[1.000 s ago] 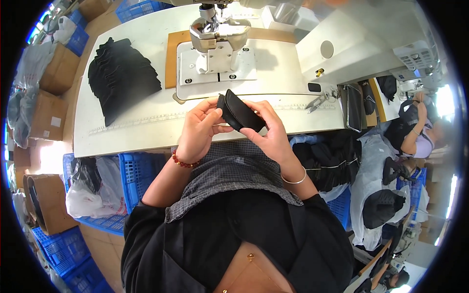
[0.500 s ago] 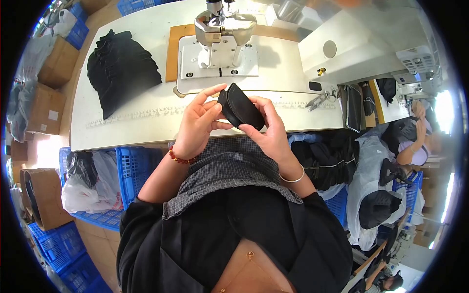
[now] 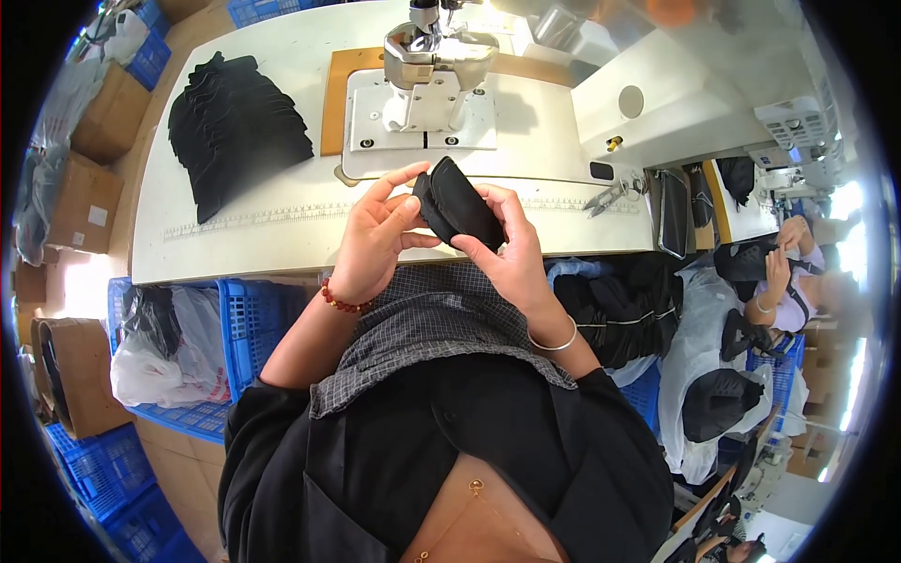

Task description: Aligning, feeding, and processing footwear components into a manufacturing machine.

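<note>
Between my hands, just in front of the sewing machine (image 3: 439,80), is a black folded fabric piece (image 3: 466,204) with a curved outer edge and a gap between its layers. My left hand (image 3: 380,230) pinches its left edge with thumb and fingers. The right side of the piece rests in my right hand (image 3: 511,239), thumb along the lower edge and fingers behind it. A spread stack of black cut pieces (image 3: 239,127) lies on the left of the white table (image 3: 282,253).
A clear ruler strip (image 3: 272,221) runs along the table's front. Thread snips (image 3: 608,197) lie to the right. A blue crate (image 3: 230,328) with plastic bags stands at lower left, and black goods (image 3: 624,314) are piled at right. Another person (image 3: 798,281) sits far right.
The black piece has tilted slightly in my hands, which keep hold of it. My view has shifted a little. The other person's hands at right have moved.
</note>
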### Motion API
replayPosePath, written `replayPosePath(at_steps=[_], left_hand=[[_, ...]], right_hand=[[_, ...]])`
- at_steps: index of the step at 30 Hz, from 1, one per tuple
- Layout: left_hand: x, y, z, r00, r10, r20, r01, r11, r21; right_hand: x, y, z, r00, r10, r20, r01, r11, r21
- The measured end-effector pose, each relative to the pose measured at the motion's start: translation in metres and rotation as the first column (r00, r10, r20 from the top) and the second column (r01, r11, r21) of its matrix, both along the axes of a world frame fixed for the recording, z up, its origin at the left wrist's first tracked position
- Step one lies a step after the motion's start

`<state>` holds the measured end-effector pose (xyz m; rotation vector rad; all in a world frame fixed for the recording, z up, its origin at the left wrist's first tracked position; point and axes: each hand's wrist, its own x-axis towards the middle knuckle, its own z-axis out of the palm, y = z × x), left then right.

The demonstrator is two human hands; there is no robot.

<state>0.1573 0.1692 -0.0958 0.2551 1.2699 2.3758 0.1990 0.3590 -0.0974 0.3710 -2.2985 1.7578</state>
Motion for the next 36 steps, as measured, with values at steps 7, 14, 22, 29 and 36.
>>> replayPosePath(at_steps=[7, 14, 22, 29, 36], left_hand=[[-0.001, -0.001, 0.006, 0.999, 0.015, -0.03, -0.014, 1.0, 0.015], [0.002, 0.005, 0.004, 0.982, 0.115, -0.153, -0.129, 0.988, -0.082], [0.014, -0.044, -0.007, 0.926, 0.33, -0.182, -0.335, 0.942, 0.003], [0.046, -0.13, -0.033, 0.784, 0.56, -0.267, -0.617, 0.751, -0.236], [0.094, -0.17, -0.029, 0.671, 0.484, -0.561, -0.741, 0.424, -0.521]], right_hand=[[0.001, -0.005, 0.003, 0.98, 0.091, 0.175, -0.048, 0.971, -0.234], [-0.004, -0.011, -0.003, 0.978, 0.107, 0.179, -0.052, 0.956, -0.287], [-0.02, -0.067, -0.006, 0.989, 0.133, 0.058, -0.12, 0.974, -0.19], [-0.018, -0.134, -0.007, 0.956, 0.293, -0.017, -0.293, 0.956, -0.026], [-0.007, -0.173, -0.006, 0.913, 0.384, -0.137, -0.379, 0.923, 0.064]])
